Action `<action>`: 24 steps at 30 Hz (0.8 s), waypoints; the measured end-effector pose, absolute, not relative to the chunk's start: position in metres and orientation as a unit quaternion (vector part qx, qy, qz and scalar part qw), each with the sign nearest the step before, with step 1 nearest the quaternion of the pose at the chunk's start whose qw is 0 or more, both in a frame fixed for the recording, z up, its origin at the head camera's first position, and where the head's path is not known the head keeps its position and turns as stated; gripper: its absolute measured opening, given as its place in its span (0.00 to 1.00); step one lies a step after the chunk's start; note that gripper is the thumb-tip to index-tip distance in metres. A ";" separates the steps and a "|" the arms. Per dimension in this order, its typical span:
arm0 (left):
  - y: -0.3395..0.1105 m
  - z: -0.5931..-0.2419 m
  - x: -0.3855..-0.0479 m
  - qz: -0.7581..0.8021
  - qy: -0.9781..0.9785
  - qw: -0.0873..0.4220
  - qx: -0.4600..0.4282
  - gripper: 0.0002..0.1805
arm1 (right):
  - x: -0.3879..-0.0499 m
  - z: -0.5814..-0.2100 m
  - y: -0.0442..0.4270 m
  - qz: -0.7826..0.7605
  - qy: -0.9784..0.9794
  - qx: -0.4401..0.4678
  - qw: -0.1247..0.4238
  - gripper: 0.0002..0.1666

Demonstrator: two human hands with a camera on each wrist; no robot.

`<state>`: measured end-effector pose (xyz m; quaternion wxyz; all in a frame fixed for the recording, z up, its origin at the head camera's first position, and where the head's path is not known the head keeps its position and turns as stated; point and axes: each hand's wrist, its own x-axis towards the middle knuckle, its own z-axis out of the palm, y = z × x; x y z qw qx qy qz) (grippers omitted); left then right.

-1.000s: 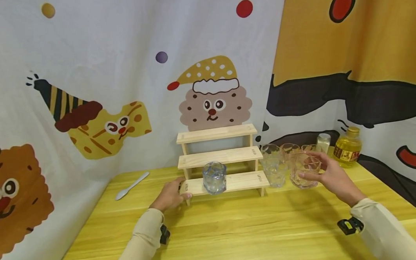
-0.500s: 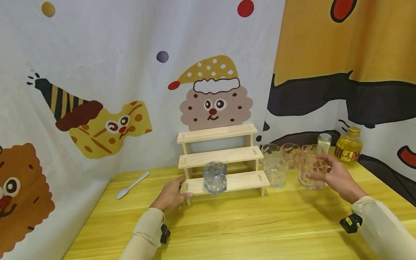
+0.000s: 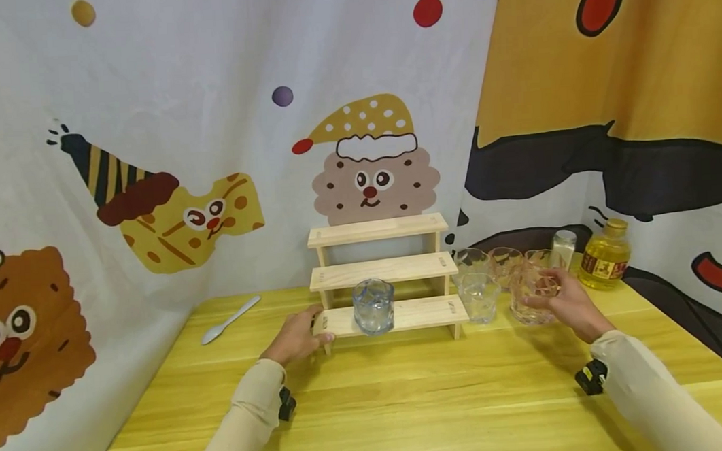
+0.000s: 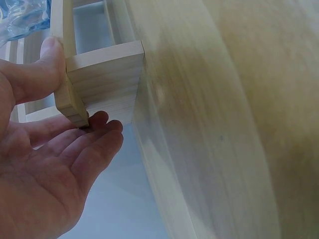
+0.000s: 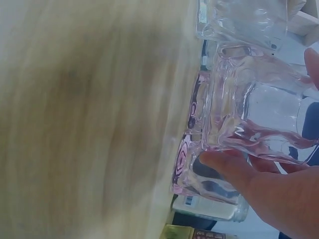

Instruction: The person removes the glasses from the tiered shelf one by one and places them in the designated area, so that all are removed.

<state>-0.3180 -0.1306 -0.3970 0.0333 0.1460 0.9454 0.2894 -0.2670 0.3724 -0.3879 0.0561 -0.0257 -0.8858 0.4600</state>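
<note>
A three-tier wooden stand (image 3: 427, 310) is in the middle of the table, with a bluish glass (image 3: 374, 310) upright on its lowest step. My left hand (image 3: 293, 338) grips the left end of that step; in the left wrist view the thumb lies over the board's edge (image 4: 72, 102) and the fingers curl below. To the right of the stand, my right hand (image 3: 572, 304) holds a pinkish glass (image 3: 529, 302) by its side. In the right wrist view this pink glass (image 5: 239, 104) is upright; whether its base touches the table I cannot tell.
A clear glass (image 3: 479, 301) stands between the stand and the held glass. Behind are more glasses (image 3: 505, 262), a white-filled jar (image 3: 562, 249) and an oil bottle (image 3: 605, 257). A white spoon (image 3: 230, 321) lies at left. A printed curtain (image 3: 218, 69) hangs behind.
My right hand moved the pink glass a little rightward, then slightly back left. The left hand keeps its grip on the stand, and the bluish glass has stayed in place.
</note>
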 end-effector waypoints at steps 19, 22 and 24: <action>-0.129 -0.398 -0.317 0.286 0.947 0.029 0.141 0.37 | -0.284 -0.404 0.363 0.485 -0.870 -0.045 0.073 0.58; -0.129 -0.398 -0.318 0.288 0.947 0.028 0.139 0.37 | -0.287 -0.406 0.362 0.487 -0.869 -0.042 0.072 0.59; -0.130 -0.397 -0.317 0.288 0.947 0.027 0.140 0.37 | -0.289 -0.406 0.360 0.489 -0.869 -0.040 0.071 0.59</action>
